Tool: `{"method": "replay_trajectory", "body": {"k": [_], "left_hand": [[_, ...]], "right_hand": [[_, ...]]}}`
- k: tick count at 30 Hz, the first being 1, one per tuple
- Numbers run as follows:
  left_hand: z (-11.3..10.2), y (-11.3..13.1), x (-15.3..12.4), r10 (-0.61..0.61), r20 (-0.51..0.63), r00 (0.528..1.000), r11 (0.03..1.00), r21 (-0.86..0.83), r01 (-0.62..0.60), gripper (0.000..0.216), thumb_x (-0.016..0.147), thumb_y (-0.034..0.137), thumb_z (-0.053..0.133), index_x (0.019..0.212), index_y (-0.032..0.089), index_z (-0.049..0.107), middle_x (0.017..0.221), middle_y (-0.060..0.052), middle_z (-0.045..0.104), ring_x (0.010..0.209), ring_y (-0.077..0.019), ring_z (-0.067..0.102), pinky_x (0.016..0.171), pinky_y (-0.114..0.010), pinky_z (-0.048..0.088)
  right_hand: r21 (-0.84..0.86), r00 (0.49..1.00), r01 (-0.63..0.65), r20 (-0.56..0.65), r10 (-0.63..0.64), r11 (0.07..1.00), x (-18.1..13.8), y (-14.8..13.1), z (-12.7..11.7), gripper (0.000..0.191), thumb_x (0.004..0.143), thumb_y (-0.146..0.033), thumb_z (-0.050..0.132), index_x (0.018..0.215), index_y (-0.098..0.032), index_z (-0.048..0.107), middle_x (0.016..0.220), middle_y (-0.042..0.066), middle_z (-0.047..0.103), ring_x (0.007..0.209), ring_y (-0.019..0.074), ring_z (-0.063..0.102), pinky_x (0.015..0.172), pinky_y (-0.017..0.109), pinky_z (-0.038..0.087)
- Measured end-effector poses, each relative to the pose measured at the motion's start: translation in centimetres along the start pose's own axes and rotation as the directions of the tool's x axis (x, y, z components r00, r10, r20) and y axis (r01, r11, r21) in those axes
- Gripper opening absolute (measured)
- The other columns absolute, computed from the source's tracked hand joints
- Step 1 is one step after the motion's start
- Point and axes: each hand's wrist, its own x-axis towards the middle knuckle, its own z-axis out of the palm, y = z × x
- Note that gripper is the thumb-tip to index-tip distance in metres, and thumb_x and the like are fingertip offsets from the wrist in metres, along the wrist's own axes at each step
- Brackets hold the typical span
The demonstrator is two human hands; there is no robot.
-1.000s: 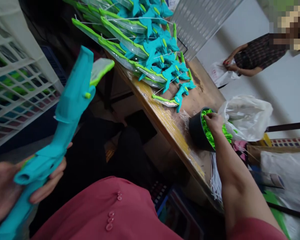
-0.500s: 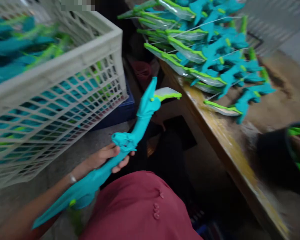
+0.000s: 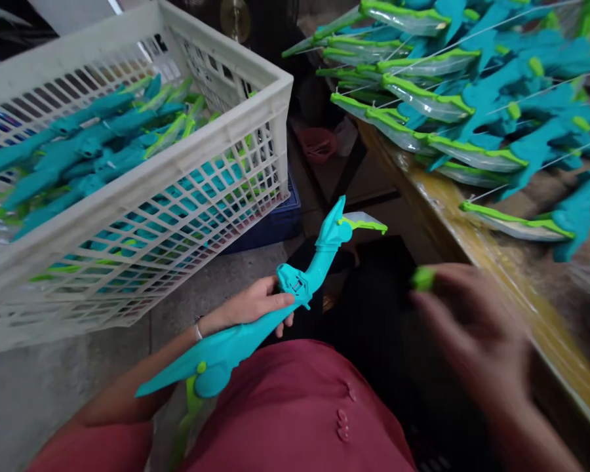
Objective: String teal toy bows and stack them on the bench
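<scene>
left hand [image 3: 255,307] wrapped around the grip section of a teal toy bow [image 3: 275,308], held low over the lap, above the red shirt [image 3: 299,406]. bow runs diagonally, one limb tip down-left near the left forearm, other end up-right with a lime-edged clear limb piece [image 3: 366,224] attached. thin bracelet on the left wrist. right hand [image 3: 472,321] blurred, out in front right, fingers pinched on a small lime green part [image 3: 423,278]; it is near the bow but apart from it, not touching. white lattice plastic crate [image 3: 187,164] sits left, on the floor, full of more teal and lime bow parts [image 3: 78,151]. wooden bench [image 3: 476,249] on the right, edge covered with clear tape or film, carries a pile of finished teal/lime bows [image 3: 452,98] with white strings across them. dark blue crate [image 3: 275,219] behind the white one, partly hidden. pinkish item [image 3: 317,141] on the floor under the bench end, too dark to tell what. no readable writing, labels or brand marks on bow, crate or bench.
</scene>
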Motion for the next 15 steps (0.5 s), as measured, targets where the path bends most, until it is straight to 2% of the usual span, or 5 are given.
{"method": "replay_trajectory", "body": {"k": [3,5,7,10,15], "left_hand": [[0.6,-0.3,0.4,-0.003,0.050,0.999,1.000,0.022,0.002,0.042,0.092,0.053,0.070,0.107,0.015,0.059,0.079,-0.006,0.074,0.057,-0.0165,0.070,0.052,-0.025,0.053],[0.7,-0.8,0.3,0.005,0.053,0.999,1.000,-0.016,-0.004,0.045,0.091,0.055,0.071,0.110,0.015,0.059,0.078,-0.005,0.073,0.054,-0.0160,0.069,0.053,-0.026,0.055],[0.7,-1.2,0.0,0.002,0.034,0.999,0.999,-0.041,0.000,0.047,0.090,0.055,0.072,0.112,0.016,0.059,0.078,-0.004,0.073,0.053,-0.0158,0.069,0.053,-0.027,0.055],[0.8,-1.4,-0.5,-0.020,0.020,1.000,0.999,-0.035,0.021,0.045,0.092,0.053,0.070,0.115,0.016,0.058,0.078,-0.005,0.075,0.053,-0.0163,0.070,0.053,-0.027,0.055],[1.4,-0.9,-0.7,-0.024,0.040,0.999,1.000,-0.009,0.024,0.040,0.094,0.048,0.068,0.115,0.015,0.059,0.078,-0.005,0.075,0.056,-0.0165,0.070,0.055,-0.027,0.055]], "right_hand": [[0.282,0.972,0.050,0.208,-0.112,0.958,-1.6,-3.8,5.3,0.021,0.099,-0.021,0.066,0.119,-0.026,0.064,0.104,0.006,0.067,0.088,0.0200,0.066,0.073,0.033,0.058],[0.367,0.968,0.048,0.211,-0.134,0.929,-2.3,-5.2,8.2,0.018,0.100,-0.015,0.063,0.115,-0.024,0.061,0.102,0.005,0.065,0.087,0.0186,0.066,0.073,0.032,0.058],[0.360,0.967,0.083,0.197,-0.162,0.929,-2.9,-5.6,9.9,0.014,0.100,-0.012,0.062,0.109,-0.022,0.059,0.102,0.006,0.064,0.090,0.0187,0.066,0.076,0.032,0.058],[0.280,0.957,0.147,0.202,-0.208,0.949,-3.4,-5.2,10.4,0.014,0.101,-0.010,0.061,0.110,-0.021,0.060,0.103,0.007,0.065,0.092,0.0200,0.066,0.076,0.034,0.058],[0.112,0.953,0.223,0.187,-0.241,0.968,-3.3,-4.9,9.5,0.013,0.103,-0.013,0.060,0.114,-0.019,0.064,0.096,0.008,0.066,0.082,0.0197,0.065,0.067,0.032,0.057]]}}
